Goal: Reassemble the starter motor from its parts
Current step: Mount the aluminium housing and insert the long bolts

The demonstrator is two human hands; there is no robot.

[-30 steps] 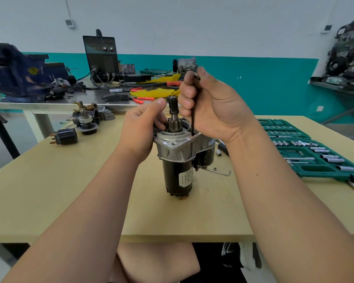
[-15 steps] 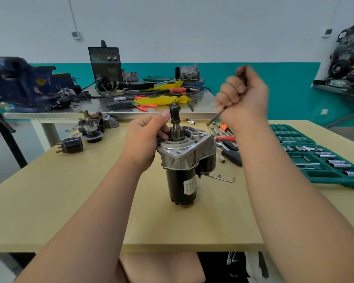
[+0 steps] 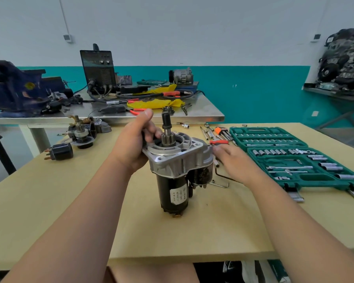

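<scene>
starter motor [image 3: 178, 170] standing upright on the wooden table [image 3: 49, 201], black cylindrical body down, pinion shaft [image 3: 166, 125] pointing up, white label [image 3: 178, 194] facing the viewer. left hand [image 3: 135, 144] grips the aluminium nose housing [image 3: 172, 158] from the left side, thumb raised beside the shaft, fingers curled over the housing rim. right hand [image 3: 231, 158] lies low over the table just right of the housing, fingers stretched towards it; whether they pinch a tool cannot be told. an l-shaped hex key [image 3: 221, 178] lies on the table beneath that hand's wrist. beyond the hand: red-handled screwdriver [image 3: 219, 142] and hex key set [image 3: 221, 132]. far right: open green socket case [image 3: 294, 160]. left side of the table: black cylindrical part [image 3: 59, 153] and a cluster of loose motor parts [image 3: 82, 133], well apart from the motor.
</scene>
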